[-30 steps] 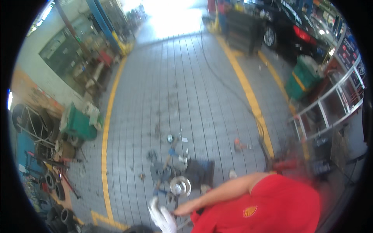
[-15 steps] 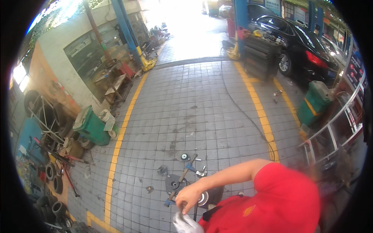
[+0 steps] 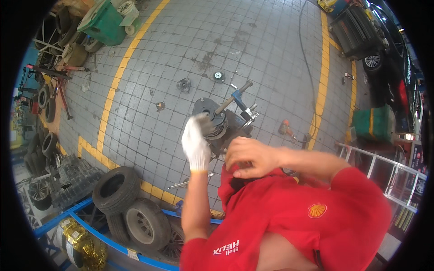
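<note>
My left hand point(image 3: 193, 142), in a white knit glove, is raised beside a dark metal assembly with a round top plate point(image 3: 204, 105) and a coil spring point(image 3: 219, 132). Motion smears its fingers, so their grip is unclear. Bare and curled, my right hand point(image 3: 248, 156) is close to the red clothing at my front, and whatever its fingers close on is hidden. A clamp tool point(image 3: 236, 95) with a long rod and blue jaws lies across the assembly. Beyond it are a round bearing-like part point(image 3: 219, 77) and a grey metal mount point(image 3: 184, 85).
An orange power tool point(image 3: 286, 128) lies on the tiled floor to the right, near a dark hose point(image 3: 304, 49). A metal bar tool point(image 3: 187, 181) is near my left forearm. Tyres point(image 3: 116, 189) and a blue rail point(image 3: 113, 241) are at lower left; a ladder point(image 3: 377, 169) is at right.
The view has tipped downward. My hands, close together before with the bare fingers at the glove, are now apart: the gloved left by the assembly, the right drawn in toward my front.
</note>
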Action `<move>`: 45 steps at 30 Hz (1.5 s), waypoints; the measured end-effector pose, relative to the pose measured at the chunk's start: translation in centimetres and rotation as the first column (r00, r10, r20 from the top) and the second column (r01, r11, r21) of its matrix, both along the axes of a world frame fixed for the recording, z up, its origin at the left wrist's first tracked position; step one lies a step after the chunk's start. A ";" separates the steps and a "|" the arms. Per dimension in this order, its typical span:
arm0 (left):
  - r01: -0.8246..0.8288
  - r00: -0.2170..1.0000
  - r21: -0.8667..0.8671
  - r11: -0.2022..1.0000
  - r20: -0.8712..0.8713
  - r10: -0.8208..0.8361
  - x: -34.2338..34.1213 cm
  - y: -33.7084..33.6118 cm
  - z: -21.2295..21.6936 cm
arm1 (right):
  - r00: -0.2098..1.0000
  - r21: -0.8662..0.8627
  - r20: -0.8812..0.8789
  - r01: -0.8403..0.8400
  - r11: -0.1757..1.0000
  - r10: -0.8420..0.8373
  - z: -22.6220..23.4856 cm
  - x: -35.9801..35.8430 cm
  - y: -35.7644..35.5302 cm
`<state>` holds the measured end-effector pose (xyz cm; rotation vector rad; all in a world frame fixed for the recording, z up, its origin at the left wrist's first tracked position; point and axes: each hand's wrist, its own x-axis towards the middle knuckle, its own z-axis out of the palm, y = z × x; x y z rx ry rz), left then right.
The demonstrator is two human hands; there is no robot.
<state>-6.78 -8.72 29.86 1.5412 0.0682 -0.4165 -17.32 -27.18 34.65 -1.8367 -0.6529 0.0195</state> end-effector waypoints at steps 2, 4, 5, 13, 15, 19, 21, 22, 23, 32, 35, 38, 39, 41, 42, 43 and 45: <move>0.299 0.951 0.029 0.954 0.073 -0.300 4.5 -4.9 -0.4 | 0.967 -0.045 0.145 0.216 0.975 -0.208 0.3 -1.4 0.7; 0.530 0.834 0.029 0.847 0.162 -0.527 5.6 -11.0 -0.6 | 0.879 -0.171 0.224 0.461 0.871 -0.421 0.1 -2.5 1.8; 0.614 0.767 0.008 0.789 0.229 -0.599 5.0 -14.3 -0.5 | 0.809 -0.203 0.318 0.567 0.798 -0.494 -0.1 -3.0 2.4; 0.983 0.042 0.167 0.074 0.186 -0.982 -2.4 -23.6 -3.0 | 0.858 -0.279 0.264 0.505 0.817 -0.440 -0.9 -4.1 2.8; 0.896 0.020 0.401 0.192 0.395 -0.918 -0.4 -20.9 -5.0 | 0.869 -0.359 0.155 0.492 0.793 -0.469 0.1 -3.9 0.2; 0.564 0.068 0.727 0.392 0.432 -0.899 2.5 -13.2 -4.8 | 0.908 -0.759 -0.005 0.270 0.593 -0.419 1.5 -2.4 -6.9; 0.652 0.339 0.499 0.571 0.483 -0.808 0.8 -8.6 -2.2 | 0.903 -0.779 -0.203 0.086 0.621 -0.380 1.7 -1.4 -9.5; 0.614 0.329 0.497 0.613 0.544 -0.772 -0.6 -6.3 -0.7 | 0.926 -0.791 -0.154 0.094 0.604 -0.346 1.6 -0.6 -10.4; 0.521 0.280 0.530 0.669 0.634 -0.721 -2.2 -4.8 0.8 | 0.947 -0.818 -0.134 0.062 0.573 -0.293 1.5 0.2 -11.0; 0.228 0.648 0.235 0.945 0.688 -0.328 -11.1 -5.0 2.8 | 0.432 -0.117 -0.898 -0.423 0.899 0.086 0.3 0.6 -13.9; 0.429 0.871 -0.017 0.903 0.271 -0.409 -10.7 -4.0 2.9 | 0.286 0.104 -0.942 -0.239 0.965 0.173 -0.2 -4.6 -12.2; 0.516 0.783 0.046 0.856 0.379 -0.493 -9.1 -3.9 3.1 | 0.176 0.212 -0.958 -0.090 0.973 0.225 -0.3 -10.2 -7.1; 0.548 0.762 0.019 0.836 0.399 -0.509 -8.1 -4.4 3.1 | -0.021 0.340 -0.937 0.156 0.927 0.348 -0.4 -11.6 -4.9; 0.629 0.751 0.006 0.778 0.256 -0.609 -6.5 -5.3 3.1 | -0.041 0.217 -0.968 0.348 0.912 0.246 -1.0 -13.1 -0.6; 0.666 0.717 0.018 0.746 0.259 -0.647 -5.7 -5.7 3.0 | -0.020 0.253 -0.954 0.476 0.842 0.298 -1.3 -13.6 1.3; 0.685 0.679 0.017 0.729 0.349 -0.646 -5.1 -6.3 3.0 | 0.054 0.315 -0.937 0.558 0.768 0.346 -1.4 -14.0 2.6; 0.637 0.551 0.111 0.763 0.626 -0.551 -3.8 -7.6 2.7 | 0.155 0.354 -0.928 0.642 0.680 0.338 -1.7 -14.0 4.2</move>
